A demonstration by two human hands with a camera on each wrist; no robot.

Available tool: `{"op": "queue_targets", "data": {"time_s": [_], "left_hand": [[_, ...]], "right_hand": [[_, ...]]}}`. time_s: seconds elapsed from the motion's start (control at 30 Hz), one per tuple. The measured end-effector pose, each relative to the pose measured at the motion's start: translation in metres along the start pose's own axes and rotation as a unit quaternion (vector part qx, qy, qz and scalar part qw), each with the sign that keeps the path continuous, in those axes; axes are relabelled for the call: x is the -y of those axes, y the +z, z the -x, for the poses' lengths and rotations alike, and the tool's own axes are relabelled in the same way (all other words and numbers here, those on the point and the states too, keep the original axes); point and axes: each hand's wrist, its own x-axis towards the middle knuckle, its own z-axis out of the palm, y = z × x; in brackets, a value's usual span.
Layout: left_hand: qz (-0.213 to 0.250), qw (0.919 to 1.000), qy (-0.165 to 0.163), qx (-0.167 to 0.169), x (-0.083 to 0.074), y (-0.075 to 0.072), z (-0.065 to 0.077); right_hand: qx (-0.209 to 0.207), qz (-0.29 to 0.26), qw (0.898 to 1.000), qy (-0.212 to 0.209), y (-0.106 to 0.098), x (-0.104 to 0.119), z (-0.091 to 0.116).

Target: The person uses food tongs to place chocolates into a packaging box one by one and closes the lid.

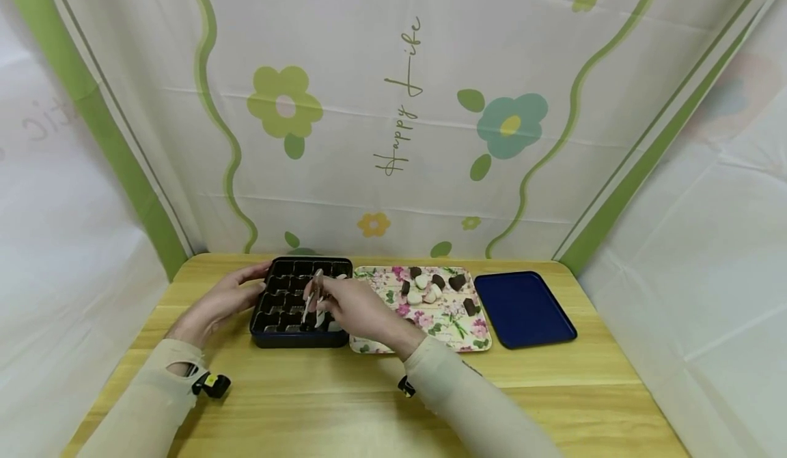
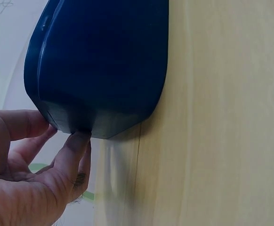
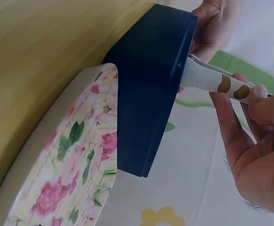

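Note:
A dark blue box [image 1: 301, 340] with a black divided insert [image 1: 279, 301] stands on the left of the table. My left hand [image 1: 230, 297] rests against its left side; in the left wrist view the fingertips touch the blue wall [image 2: 99, 70]. My right hand [image 1: 353, 307] grips a pair of white tongs [image 3: 205, 80] with gold spots between thumb and fingers. The tongs' tips reach down into the front of the insert, and what lies between them is hidden. Several pale pieces show along the box's right column, partly covered by the hand.
Right of the box lies a floral tray [image 1: 378, 345] bearing several brown chocolates [image 1: 457, 281] and white chocolates [image 1: 415, 297], some heart-shaped. Beyond it is a flat navy lid or tray [image 1: 525, 311]. A printed curtain [image 1: 344, 171] hangs behind the wooden table [image 1: 320, 403].

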Motion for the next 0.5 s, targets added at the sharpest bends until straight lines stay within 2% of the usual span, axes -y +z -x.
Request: {"op": "queue_targets", "data": {"time_s": [0.2,0.4,0.5], "left_hand": [[0.008,1.0000,0.001,0.001,0.0017,-0.0006,-0.0013],[0.016,0.9999,-0.001,0.001,0.0014,-0.0001,-0.0016],[0.024,0.9997,-0.002,0.001,0.0001,0.0002,-0.0009]], "right_hand": [[0.015,-0.005,1.000,0.013,0.0035,-0.0010,-0.0001],[0.018,0.007,1.000,0.007,0.0051,-0.0022,-0.0002],[0.022,-0.009,1.000,0.006,0.0036,-0.0030,0.0006]]}}
